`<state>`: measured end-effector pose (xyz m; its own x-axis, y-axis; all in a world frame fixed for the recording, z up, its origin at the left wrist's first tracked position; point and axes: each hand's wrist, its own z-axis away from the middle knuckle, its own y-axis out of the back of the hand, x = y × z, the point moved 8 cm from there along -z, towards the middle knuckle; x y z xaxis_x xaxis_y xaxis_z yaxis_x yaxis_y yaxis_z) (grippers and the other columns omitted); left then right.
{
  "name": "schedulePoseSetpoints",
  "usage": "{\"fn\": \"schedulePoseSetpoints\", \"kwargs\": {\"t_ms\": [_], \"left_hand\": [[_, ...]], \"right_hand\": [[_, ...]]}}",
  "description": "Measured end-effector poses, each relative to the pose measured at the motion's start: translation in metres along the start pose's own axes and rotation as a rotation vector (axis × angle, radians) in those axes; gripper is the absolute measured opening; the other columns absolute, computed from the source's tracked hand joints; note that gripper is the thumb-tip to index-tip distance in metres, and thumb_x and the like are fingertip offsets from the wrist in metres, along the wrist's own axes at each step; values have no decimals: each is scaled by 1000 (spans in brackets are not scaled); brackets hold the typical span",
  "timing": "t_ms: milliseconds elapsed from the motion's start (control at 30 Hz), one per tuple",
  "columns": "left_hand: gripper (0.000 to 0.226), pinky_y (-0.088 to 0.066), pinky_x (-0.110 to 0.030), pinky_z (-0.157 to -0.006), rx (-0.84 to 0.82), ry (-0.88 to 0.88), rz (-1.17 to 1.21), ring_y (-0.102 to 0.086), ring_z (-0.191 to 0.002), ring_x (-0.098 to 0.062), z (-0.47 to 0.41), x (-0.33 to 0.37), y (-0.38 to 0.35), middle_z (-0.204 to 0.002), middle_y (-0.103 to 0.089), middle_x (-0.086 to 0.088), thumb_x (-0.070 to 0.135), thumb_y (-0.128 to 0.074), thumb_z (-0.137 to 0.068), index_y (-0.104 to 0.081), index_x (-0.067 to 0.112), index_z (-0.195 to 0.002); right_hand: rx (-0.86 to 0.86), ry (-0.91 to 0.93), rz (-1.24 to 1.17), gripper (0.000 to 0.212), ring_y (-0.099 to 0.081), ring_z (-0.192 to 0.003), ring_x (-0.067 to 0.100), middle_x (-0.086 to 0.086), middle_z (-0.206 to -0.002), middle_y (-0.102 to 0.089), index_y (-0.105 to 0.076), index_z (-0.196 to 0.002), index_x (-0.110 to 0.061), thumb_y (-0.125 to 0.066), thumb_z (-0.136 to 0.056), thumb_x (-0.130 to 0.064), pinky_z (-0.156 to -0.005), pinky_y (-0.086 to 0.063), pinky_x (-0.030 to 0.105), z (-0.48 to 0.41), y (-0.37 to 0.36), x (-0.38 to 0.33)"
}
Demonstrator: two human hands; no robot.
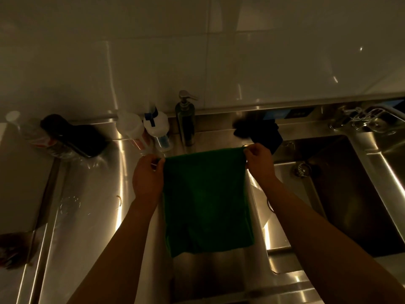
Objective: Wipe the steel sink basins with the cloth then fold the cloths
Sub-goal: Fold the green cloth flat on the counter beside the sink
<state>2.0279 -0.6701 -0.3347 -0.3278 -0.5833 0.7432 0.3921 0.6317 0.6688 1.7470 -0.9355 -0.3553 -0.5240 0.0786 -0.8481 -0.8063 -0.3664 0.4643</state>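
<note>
A green cloth [206, 200] hangs spread out flat in front of me, above the steel counter. My left hand [148, 176] pinches its upper left corner and my right hand [259, 160] pinches its upper right corner. The cloth's lower edge hangs loose and slightly crumpled. To the right lies a steel sink basin [350, 194] with a drain fitting [302, 168] at its far left corner. A dark cloth or sponge [260, 130] lies on the ledge behind my right hand.
Along the back ledge stand a steel soap pump [185, 121], a white spray bottle [156, 128], a white container [130, 128] and a black object [72, 134] lying on its side. A tap [359, 119] sits at the far right. A tiled wall rises behind.
</note>
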Motion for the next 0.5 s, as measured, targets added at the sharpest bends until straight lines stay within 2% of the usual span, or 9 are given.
{"fn": "schedulePoseSetpoints", "kwargs": {"t_ms": [100, 200, 267, 333, 433, 500], "left_hand": [[22, -48, -32, -79, -50, 48, -46, -65, -91, -16, -13, -10, -16, -104, -69, 2, 40, -61, -101, -70, 23, -110], [22, -47, -31, -77, -82, 60, -86, -65, -89, -14, -22, -16, -30, -103, -70, 4, 43, -60, -100, -69, 25, -110], [20, -51, -35, -80, -105, 57, -101, -66, -92, -18, -29, -19, -38, -104, -70, 3, 41, -60, -100, -67, 26, -110], [19, -49, -34, -82, -101, 72, -81, -67, -95, -19, -34, -22, -42, -109, -69, 3, 40, -61, -100, -64, 26, -113], [24, -42, -32, -86, -55, 82, -31, -59, -102, -12, -34, -23, -40, -124, -64, 1, 36, -59, -101, -60, 28, -123], [21, -40, -30, -85, -72, 24, -52, -55, -102, -10, -24, -21, -39, -126, -62, -1, 29, -57, -102, -62, 27, -122]], "right_hand": [[4, -18, 55, 5, -70, -83, 29, 11, -90, -70, -64, -94, -14, -62, -97, -17, -79, -60, 49, -19, -9, 2], [-19, -82, 97, 7, -71, -82, 32, 11, -87, -68, -63, -91, -15, -61, -98, -17, -80, -60, 50, -30, -22, 10], [-28, -116, 135, 9, -71, -84, 32, 15, -91, -70, -65, -95, -10, -61, -98, -17, -81, -60, 49, -37, -28, 15], [-22, -128, 182, 11, -71, -83, 29, 16, -96, -72, -67, -99, -7, -60, -98, -16, -78, -60, 40, -44, -31, 19], [22, -95, 238, 18, -67, -103, 30, 16, -112, -70, -68, -111, -6, -59, -97, -11, -87, -51, 31, -49, -30, 21], [28, -20, 232, 21, -65, -107, 29, 14, -118, -67, -67, -115, -6, -61, -95, -7, -88, -50, 30, -43, -32, 18]]}}
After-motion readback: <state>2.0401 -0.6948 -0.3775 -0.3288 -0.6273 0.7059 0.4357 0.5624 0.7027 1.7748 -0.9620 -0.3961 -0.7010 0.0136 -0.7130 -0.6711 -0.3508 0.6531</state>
